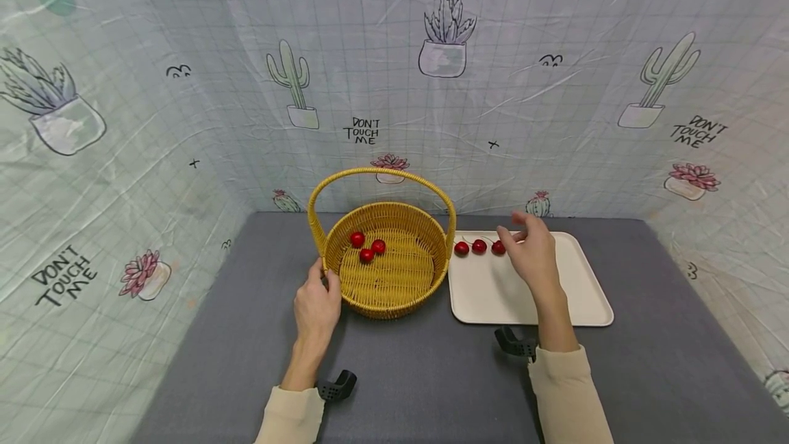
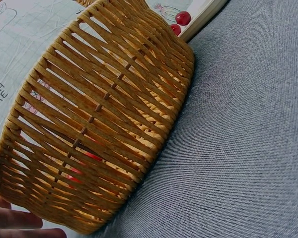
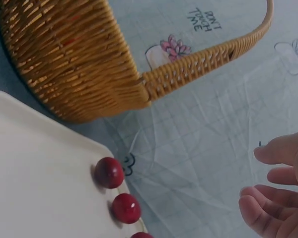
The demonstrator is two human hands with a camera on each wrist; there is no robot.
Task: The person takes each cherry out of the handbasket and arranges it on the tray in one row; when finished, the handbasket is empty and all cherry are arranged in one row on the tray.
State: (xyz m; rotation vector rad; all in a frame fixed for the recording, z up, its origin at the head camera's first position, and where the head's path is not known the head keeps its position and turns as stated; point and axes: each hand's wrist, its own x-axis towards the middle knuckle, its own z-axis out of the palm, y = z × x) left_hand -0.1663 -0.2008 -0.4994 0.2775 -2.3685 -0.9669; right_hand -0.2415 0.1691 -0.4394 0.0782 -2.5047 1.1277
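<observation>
A yellow wicker basket (image 1: pixel 388 307) with a tall arched handle stands on the grey table, and three red cherries (image 1: pixel 366 255) lie on the left of its floor. My left hand (image 1: pixel 317 307) holds the basket's left rim; in the left wrist view its fingers (image 2: pixel 20 220) show at the basket's edge. Over the white tray (image 1: pixel 493 293), my right hand (image 1: pixel 533 252) hovers with relaxed, slightly bent fingers and nothing between them. Cherries (image 1: pixel 479 247) sit in a row along the tray's far edge, just left of that hand, which may hide more.
The tray stands close to the basket's right side. Behind both hangs a pale cloth (image 1: pixel 394 101) printed with cacti and lettering, and it also covers the sides. Grey table surface (image 1: pixel 419 382) extends in front of the basket.
</observation>
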